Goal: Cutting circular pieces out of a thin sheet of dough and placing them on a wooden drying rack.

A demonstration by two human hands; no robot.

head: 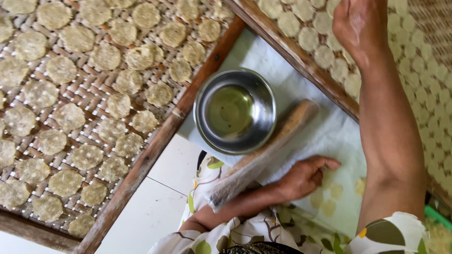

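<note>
My right hand (360,26) reaches far up over a woven tray (292,51) covered with pale round flat discs (308,37). Its back faces me and the fingertips are cut off by the frame's top edge, so any hold is hidden. My left hand (306,176) lies flat on a white cloth (329,131), fingers stretched out, holding nothing. Just left of it a wooden rolling pin (263,155) wrapped in clear plastic lies at a slant on the cloth. A steel bowl (234,110) with a little clear liquid stands beside the pin.
A second wooden-framed woven tray (155,146) fills the left side, carrying several rough round discs (70,117). Faint yellowish discs (335,190) show on the cloth near my lap. White floor tiles (160,202) lie below. A green edge (438,217) sits at lower right.
</note>
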